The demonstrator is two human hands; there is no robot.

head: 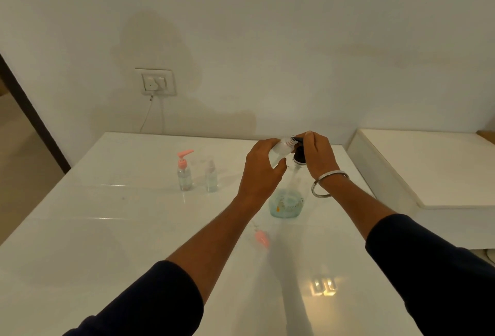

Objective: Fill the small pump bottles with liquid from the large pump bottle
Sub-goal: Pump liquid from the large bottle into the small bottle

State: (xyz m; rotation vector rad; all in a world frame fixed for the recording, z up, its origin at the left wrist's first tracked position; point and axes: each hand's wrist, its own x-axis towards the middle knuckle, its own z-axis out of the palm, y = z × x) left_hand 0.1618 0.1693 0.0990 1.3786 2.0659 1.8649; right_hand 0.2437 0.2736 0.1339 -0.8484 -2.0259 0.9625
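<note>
Right now my left hand [261,168] has its fingers [278,169] wrapped around a small clear bottle [281,149], tilted so its open threaded neck meets the black spout under my right hand [317,157]. My right fingers [310,138] are curled down over the pump head [299,154] of the large pump bottle [286,203], which stands just below both hands with only a shallow pool of blue-green liquid at its base. Whether liquid is flowing, I cannot tell.

Well to the left of my left fingers stand two more small bottles: a pink-pump bottle [184,175] and a clear-topped bottle [211,177], each seemingly partly filled. A loose pink pump [262,238] lies on the tabletop [107,228] nearer me than my fingers, probably belonging to the held bottle. I judge the task well along: this fill, then recapping.

Room is generous left and toward me; the tabletop's right edge lies close beyond my right wrist.
</note>
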